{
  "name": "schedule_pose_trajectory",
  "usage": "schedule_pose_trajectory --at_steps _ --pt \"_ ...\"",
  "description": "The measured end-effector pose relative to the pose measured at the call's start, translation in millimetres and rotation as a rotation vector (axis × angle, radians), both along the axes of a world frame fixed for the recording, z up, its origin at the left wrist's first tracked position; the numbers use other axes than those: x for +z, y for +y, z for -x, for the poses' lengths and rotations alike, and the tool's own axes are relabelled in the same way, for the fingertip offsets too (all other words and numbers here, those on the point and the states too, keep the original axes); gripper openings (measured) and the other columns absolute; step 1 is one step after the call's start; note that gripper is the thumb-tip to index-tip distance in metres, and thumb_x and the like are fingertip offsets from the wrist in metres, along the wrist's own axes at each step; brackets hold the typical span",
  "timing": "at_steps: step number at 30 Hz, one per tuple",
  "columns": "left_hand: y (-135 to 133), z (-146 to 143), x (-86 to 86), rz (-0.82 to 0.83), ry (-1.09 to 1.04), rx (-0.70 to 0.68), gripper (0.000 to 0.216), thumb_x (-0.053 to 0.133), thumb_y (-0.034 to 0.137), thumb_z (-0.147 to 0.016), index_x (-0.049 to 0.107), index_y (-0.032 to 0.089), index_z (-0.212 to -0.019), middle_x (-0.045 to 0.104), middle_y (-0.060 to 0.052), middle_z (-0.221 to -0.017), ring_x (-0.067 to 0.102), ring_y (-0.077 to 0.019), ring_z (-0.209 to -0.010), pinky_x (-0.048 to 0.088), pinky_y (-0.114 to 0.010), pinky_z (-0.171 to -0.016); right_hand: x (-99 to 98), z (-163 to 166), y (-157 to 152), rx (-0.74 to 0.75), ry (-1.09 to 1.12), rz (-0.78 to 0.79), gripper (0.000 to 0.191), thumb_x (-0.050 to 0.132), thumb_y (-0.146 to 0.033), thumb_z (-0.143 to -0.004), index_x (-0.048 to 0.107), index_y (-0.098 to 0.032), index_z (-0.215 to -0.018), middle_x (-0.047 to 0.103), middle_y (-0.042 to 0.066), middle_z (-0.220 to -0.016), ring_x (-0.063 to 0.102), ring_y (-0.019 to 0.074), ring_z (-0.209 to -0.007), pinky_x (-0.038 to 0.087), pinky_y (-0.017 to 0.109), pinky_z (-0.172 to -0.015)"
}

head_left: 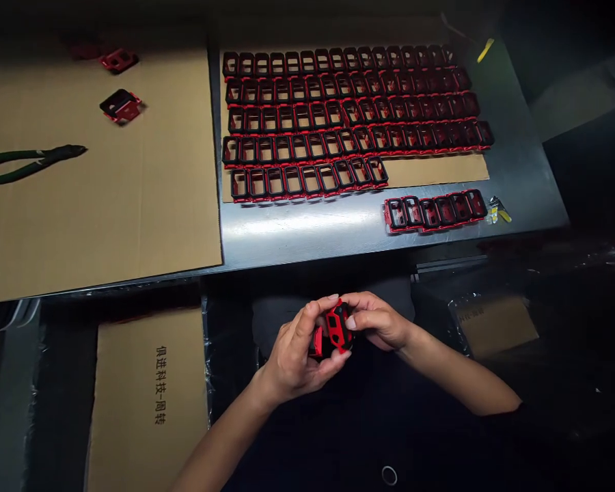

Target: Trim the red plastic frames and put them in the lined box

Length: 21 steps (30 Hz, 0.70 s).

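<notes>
Both my hands hold one small red-and-black plastic frame part (337, 326) below the table's front edge, over my lap. My left hand (294, 352) wraps its fingers round the part's left side from beneath. My right hand (376, 320) pinches its right side with fingertips. On the grey table (307, 236) lie several rows of the same red-and-black frames (348, 116) on a cardboard sheet, and a short separate row of frames (434, 210) sits near the front edge.
A large cardboard sheet (133, 198) covers the table's left part, with green-handled pliers (28, 162) and two loose red-and-black parts (121, 106) on it. A printed cardboard box (148, 396) stands lower left. Another box in plastic (495, 324) is at the right.
</notes>
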State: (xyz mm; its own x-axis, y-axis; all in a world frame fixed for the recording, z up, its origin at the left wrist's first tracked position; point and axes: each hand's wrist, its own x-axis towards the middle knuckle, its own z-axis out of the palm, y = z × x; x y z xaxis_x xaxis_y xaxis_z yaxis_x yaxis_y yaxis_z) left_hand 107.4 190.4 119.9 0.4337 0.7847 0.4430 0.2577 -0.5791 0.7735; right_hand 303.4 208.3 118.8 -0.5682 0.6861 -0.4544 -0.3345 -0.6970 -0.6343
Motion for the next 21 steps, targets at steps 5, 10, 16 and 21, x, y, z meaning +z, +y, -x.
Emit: schedule_pose_trajectory --at_steps 5,10,16,21 --pt "-4.5 -2.9 7.2 0.154 0.030 0.103 0.106 0.076 0.028 -0.085 0.003 0.025 -0.163 0.064 -0.021 -0.135 0.074 -0.0227 -0.100 0.064 -0.038 -0.083 -9.9 0.4 -1.8 0.066 0.128 0.166 0.029 0.073 -0.032 -0.072 0.068 -0.013 -0.094 0.074 0.006 -0.080 0.068 0.0139 -0.061 0.056 0.021 -0.051" --pt "-6.0 -3.5 12.9 0.226 0.103 0.164 0.108 0.075 0.031 -0.086 -0.001 0.025 -0.162 0.063 -0.020 -0.137 0.074 -0.0211 -0.099 0.064 -0.037 -0.085 -16.4 -3.9 -4.8 0.129 0.222 0.248 0.035 0.076 -0.033 -0.075 0.065 -0.012 -0.100 0.075 0.005 -0.080 0.070 0.0131 -0.057 0.062 0.023 -0.052" --pt "-3.9 -2.9 10.5 0.122 0.162 0.142 0.106 0.070 0.027 -0.088 -0.005 0.021 -0.162 0.062 -0.023 -0.138 0.071 -0.0245 -0.112 0.064 -0.036 -0.085 -16.2 -8.5 -6.5 0.086 0.194 0.210 0.044 0.079 -0.031 -0.076 0.063 -0.014 -0.113 0.074 0.003 -0.084 0.071 0.0114 -0.060 0.062 0.021 -0.055" --pt "-4.4 -2.1 6.6 0.101 0.199 0.144 0.104 0.069 0.025 -0.087 -0.004 0.019 -0.162 0.061 -0.022 -0.137 0.068 -0.0277 -0.119 0.064 -0.040 -0.087 -16.1 -9.4 -6.6 0.033 0.080 0.144 0.046 0.083 -0.034 -0.073 0.063 -0.016 -0.110 0.070 0.000 -0.081 0.069 0.0103 -0.060 0.059 0.020 -0.055"
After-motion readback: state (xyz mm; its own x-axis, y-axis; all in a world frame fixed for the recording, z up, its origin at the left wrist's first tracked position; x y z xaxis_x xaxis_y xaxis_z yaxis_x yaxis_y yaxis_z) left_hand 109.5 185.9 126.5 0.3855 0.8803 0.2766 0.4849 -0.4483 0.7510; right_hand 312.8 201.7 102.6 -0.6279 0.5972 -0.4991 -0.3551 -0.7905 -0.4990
